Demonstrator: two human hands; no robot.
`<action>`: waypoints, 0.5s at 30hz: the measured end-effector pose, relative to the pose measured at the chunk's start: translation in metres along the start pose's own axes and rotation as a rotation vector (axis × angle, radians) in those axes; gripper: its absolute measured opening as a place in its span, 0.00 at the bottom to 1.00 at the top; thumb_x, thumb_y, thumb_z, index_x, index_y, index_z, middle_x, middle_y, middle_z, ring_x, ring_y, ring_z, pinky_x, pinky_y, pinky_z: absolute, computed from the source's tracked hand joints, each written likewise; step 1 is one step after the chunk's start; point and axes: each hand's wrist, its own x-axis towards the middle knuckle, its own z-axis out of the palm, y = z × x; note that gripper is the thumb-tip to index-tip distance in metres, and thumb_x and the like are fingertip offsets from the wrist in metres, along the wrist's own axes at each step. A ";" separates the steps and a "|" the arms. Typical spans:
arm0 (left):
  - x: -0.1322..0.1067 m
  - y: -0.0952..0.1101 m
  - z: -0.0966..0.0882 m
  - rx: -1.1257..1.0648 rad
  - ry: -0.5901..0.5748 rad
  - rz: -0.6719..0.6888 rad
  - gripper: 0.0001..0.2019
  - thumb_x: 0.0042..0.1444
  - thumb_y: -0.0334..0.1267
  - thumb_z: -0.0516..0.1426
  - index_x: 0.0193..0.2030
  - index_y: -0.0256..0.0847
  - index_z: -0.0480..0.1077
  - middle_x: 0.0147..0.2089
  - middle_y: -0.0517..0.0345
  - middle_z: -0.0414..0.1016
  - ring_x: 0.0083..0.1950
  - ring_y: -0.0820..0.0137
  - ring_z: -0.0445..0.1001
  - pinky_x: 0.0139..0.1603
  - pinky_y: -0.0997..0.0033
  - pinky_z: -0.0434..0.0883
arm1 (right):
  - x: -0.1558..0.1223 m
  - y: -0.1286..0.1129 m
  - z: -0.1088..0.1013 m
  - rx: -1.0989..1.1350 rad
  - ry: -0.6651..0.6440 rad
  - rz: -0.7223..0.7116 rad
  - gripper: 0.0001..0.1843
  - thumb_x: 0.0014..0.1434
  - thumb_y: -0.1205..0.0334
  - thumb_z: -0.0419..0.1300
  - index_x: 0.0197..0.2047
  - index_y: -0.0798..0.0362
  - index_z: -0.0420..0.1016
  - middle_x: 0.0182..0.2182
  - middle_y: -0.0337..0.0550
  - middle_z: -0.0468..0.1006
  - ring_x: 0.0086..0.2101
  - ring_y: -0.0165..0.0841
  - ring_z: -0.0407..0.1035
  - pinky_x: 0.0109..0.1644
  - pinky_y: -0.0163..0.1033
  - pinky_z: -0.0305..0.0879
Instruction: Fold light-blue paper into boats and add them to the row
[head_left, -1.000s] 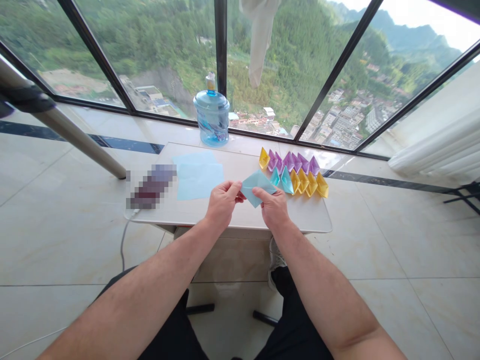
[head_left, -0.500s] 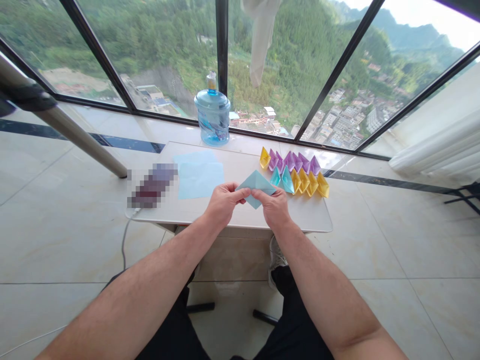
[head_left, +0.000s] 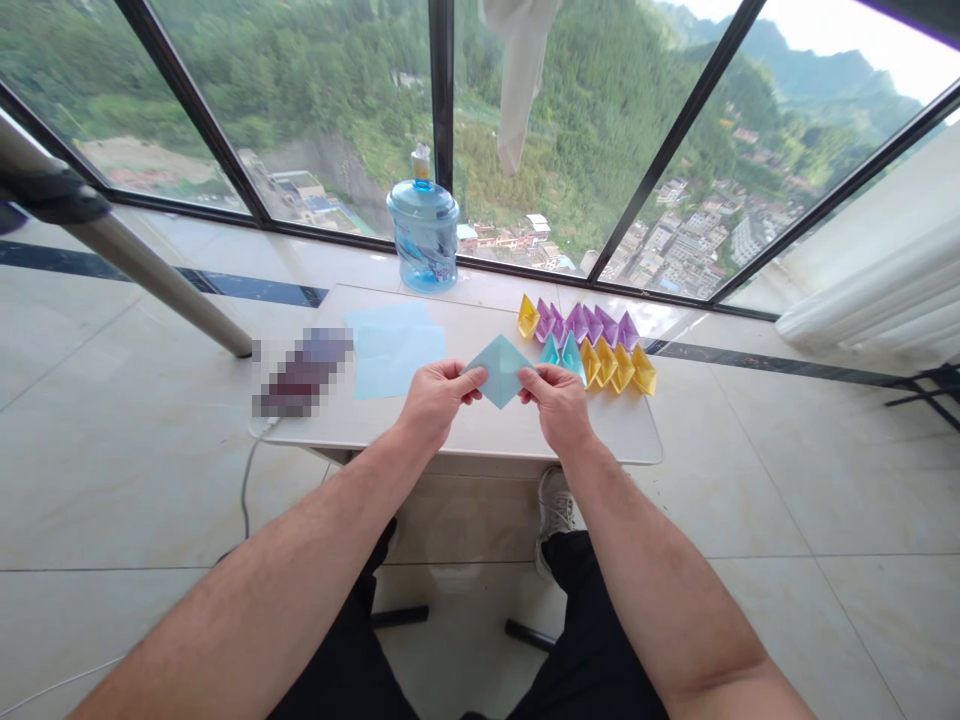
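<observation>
Both my hands hold one folded light-blue paper [head_left: 499, 368], a diamond shape, just above the small white table [head_left: 480, 440]. My left hand [head_left: 433, 397] pinches its left corner and my right hand [head_left: 556, 400] pinches its right corner. Flat light-blue sheets [head_left: 394, 346] lie on the table to the left. Behind my right hand stand several folded paper boats: yellow [head_left: 622, 367], purple [head_left: 585, 323] and teal [head_left: 564, 352].
A blue water jug [head_left: 424, 233] stands on the floor by the window behind the table. A blurred dark object [head_left: 301, 372] lies on the table's left end, with a cable [head_left: 244, 488] hanging down. A slanted metal pole [head_left: 135, 265] is at the left.
The paper has been turned and spread into a diamond between my hands; my right hand shifted up and right, away from the left, which now pinches the opposite corner.
</observation>
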 end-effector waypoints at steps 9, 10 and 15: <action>0.002 -0.005 -0.002 0.108 0.105 0.058 0.14 0.48 0.47 0.66 0.26 0.36 0.77 0.22 0.56 0.75 0.24 0.74 0.68 0.28 0.73 0.64 | -0.004 0.001 0.007 -0.192 0.209 -0.059 0.21 0.59 0.42 0.62 0.33 0.54 0.81 0.25 0.42 0.79 0.23 0.29 0.66 0.27 0.37 0.63; 0.002 -0.006 -0.001 0.143 0.152 0.078 0.14 0.49 0.47 0.66 0.28 0.36 0.78 0.23 0.55 0.76 0.26 0.73 0.70 0.30 0.72 0.66 | -0.007 0.000 0.011 -0.261 0.284 -0.123 0.21 0.59 0.43 0.62 0.37 0.54 0.81 0.29 0.43 0.80 0.24 0.30 0.67 0.28 0.37 0.65; -0.004 -0.015 0.005 0.369 0.164 0.222 0.15 0.59 0.46 0.59 0.37 0.37 0.82 0.34 0.53 0.83 0.36 0.66 0.78 0.37 0.69 0.74 | -0.026 0.000 0.031 -0.464 0.074 -0.266 0.21 0.59 0.46 0.63 0.47 0.53 0.83 0.41 0.48 0.84 0.35 0.36 0.76 0.37 0.40 0.73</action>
